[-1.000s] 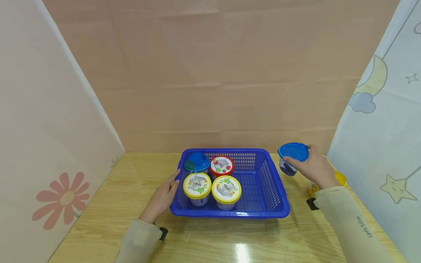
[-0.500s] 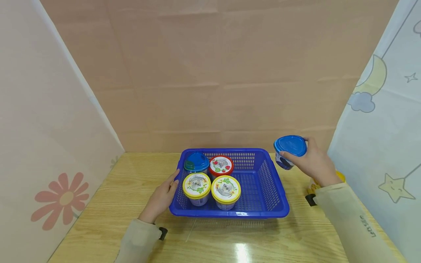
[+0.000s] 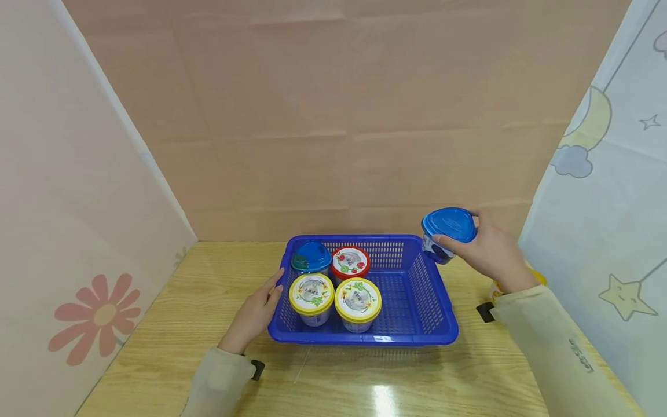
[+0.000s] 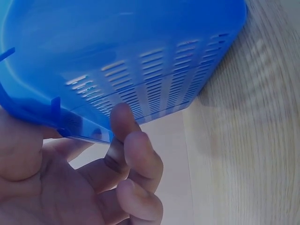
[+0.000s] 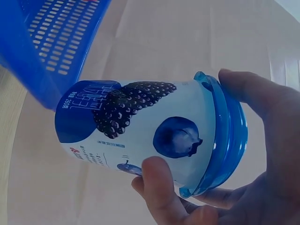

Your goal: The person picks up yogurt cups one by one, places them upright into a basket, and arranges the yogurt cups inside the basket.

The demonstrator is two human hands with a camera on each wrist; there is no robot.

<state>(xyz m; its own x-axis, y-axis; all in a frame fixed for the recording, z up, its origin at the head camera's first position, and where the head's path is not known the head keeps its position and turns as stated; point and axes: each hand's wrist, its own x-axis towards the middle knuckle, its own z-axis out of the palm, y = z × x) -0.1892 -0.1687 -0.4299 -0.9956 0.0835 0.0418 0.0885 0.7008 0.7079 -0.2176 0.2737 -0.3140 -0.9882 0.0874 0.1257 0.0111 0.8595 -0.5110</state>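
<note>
My right hand (image 3: 495, 252) holds a yoghurt cup (image 3: 435, 250) with a blue lid above the basket's back right corner. In the right wrist view, blackberries and a blueberry are printed on this yoghurt cup (image 5: 136, 126); my thumb and fingers grip it around the lid end. My left hand (image 3: 253, 315) rests at the left rim of the blue plastic basket (image 3: 365, 340). The left wrist view shows its fingers (image 4: 140, 159) loosely bent beside the perforated wall. Inside the basket's left half stand a blue-lidded cup (image 3: 311, 256), a red-lidded cup (image 3: 351, 262) and two yellow-lidded cups (image 3: 312, 291).
Something yellow (image 3: 539, 278), mostly hidden behind my right wrist, lies on the wooden table (image 3: 208, 278). A tan backdrop (image 3: 344, 145) rises behind the table. Printed panels (image 3: 615, 231) flank both sides.
My right hand has lifted the blue-lidded yoghurt cup and carried it leftward to the basket's back right corner. The left hand has stayed at the rim.
</note>
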